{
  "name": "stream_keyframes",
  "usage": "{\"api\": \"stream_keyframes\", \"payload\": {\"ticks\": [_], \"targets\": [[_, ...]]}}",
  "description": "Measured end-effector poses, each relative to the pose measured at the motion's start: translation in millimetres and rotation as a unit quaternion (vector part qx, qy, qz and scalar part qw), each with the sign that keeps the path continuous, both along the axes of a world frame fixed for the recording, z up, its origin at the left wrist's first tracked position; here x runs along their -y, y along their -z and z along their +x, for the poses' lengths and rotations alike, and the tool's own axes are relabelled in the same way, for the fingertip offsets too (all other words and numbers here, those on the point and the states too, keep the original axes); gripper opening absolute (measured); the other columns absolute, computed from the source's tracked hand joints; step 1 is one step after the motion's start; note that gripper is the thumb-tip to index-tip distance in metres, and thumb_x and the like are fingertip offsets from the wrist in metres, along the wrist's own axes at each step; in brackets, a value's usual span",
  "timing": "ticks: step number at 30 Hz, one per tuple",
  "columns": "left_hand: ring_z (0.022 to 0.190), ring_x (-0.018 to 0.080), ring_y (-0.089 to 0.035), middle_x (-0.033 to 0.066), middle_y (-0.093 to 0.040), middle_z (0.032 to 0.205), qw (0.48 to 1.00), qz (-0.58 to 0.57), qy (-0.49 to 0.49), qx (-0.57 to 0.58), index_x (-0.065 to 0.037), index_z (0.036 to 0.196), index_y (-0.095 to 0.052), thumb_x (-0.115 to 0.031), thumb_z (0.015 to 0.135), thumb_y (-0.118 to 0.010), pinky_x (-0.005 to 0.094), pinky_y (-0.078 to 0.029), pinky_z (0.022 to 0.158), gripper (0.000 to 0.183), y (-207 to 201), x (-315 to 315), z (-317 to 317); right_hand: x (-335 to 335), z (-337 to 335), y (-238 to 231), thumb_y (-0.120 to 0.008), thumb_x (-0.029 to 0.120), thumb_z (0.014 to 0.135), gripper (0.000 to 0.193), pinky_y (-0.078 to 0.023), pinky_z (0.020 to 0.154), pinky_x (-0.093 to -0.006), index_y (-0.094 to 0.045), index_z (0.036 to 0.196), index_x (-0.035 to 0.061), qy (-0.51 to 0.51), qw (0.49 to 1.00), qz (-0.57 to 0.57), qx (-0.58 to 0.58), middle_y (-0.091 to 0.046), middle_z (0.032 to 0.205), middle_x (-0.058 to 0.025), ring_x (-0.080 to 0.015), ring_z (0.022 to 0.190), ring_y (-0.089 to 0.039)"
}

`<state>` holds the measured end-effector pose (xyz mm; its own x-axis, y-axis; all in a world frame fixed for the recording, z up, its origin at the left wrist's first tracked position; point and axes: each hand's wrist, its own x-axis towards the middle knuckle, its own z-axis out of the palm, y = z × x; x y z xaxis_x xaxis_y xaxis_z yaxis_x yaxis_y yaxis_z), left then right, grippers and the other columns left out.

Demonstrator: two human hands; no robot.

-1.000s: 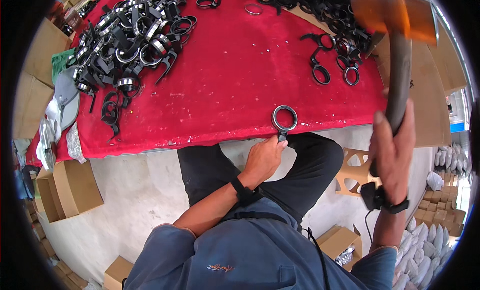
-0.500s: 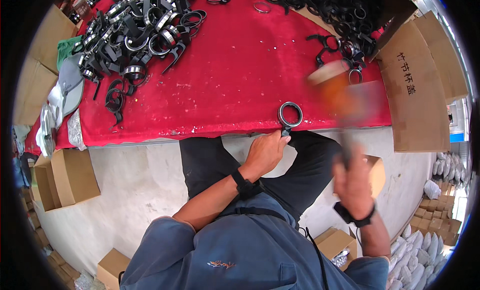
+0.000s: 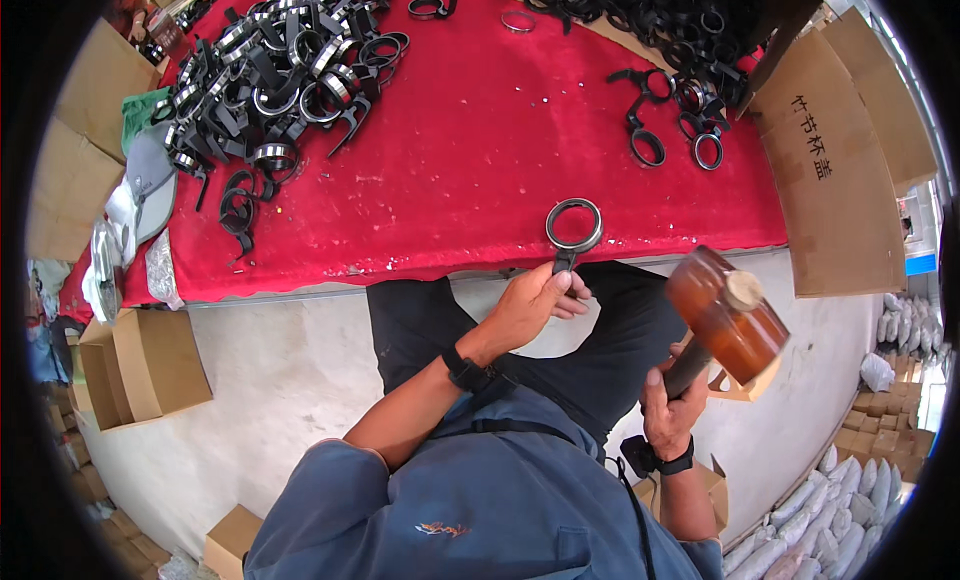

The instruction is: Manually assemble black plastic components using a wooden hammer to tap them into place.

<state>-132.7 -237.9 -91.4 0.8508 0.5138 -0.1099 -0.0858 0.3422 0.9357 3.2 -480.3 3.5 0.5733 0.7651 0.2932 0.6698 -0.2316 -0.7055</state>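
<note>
My left hand [image 3: 540,305] is closed on the short tab of a black ring with a silver metal band [image 3: 573,249]. The ring part stands out over the near edge of the red-covered table [image 3: 440,200]. Wrapped round the dark handle of a mallet is my right hand [image 3: 672,412], over the floor right of my legs. The mallet's head [image 3: 715,315] is a glossy amber-brown cylinder with a pale round patch on its side. It is apart from the ring.
A heap of black and silver ring parts [image 3: 270,90] covers the table's far left. More black rings [image 3: 660,25] pile up at the far right, with several loose ones nearer. A cardboard box [image 3: 835,170] stands at the right edge. An open carton [image 3: 150,365] sits on the floor at left.
My right hand has drawn the mallet back from above the table toward me. My left hand still holds the ring, which has shifted slightly left and up.
</note>
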Motion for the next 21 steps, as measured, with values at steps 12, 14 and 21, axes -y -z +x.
{"api": "stream_keyframes", "payload": {"ticks": [12, 14, 21], "targets": [[0.1, 0.0256, -0.079, 0.0149, -0.074, 0.115, 0.993, -0.017, -0.051, -0.106, -0.001, 0.114, -0.065, -0.04, 0.118, -0.045, 0.035, -0.063, 0.084, 0.043, -11, 1, -5, -30, 18, -39, -0.072, 0.015, 0.102, 0.043, -0.046, 0.056, -0.0249, -0.056, 0.139, 0.0005, 0.027, 1.0, -0.002, 0.003, -0.059, 0.084, -0.0005, -0.0082, 0.06, -0.055], [0.095, 0.0255, -0.08, 0.0131, -0.078, 0.105, 0.965, 0.153, -0.075, -0.198, 0.0, 0.108, -0.068, -0.034, 0.116, -0.05, 0.0381, -0.061, 0.081, 0.039, 3, 8, -1, -30, 15, -24, -0.072, 0.015, 0.102, 0.043, -0.046, 0.057, -0.0247, -0.056, 0.139, 0.0016, 0.015, 1.0, 0.009, 0.003, -0.059, 0.083, -0.0006, -0.0083, 0.061, -0.056], [0.093, 0.0333, -0.08, 0.0185, -0.078, 0.096, 0.927, 0.279, -0.114, -0.224, 0.0, 0.105, -0.067, -0.032, 0.116, -0.048, 0.0472, -0.057, 0.079, 0.039, 17, 14, 7, -47, 0, -4, -0.075, 0.012, 0.097, 0.039, -0.055, 0.072, -0.039, -0.06, 0.13, -0.001, 0.059, 0.993, -0.035, -0.098, -0.069, 0.089, -0.0142, -0.0262, 0.075, -0.068]]}}
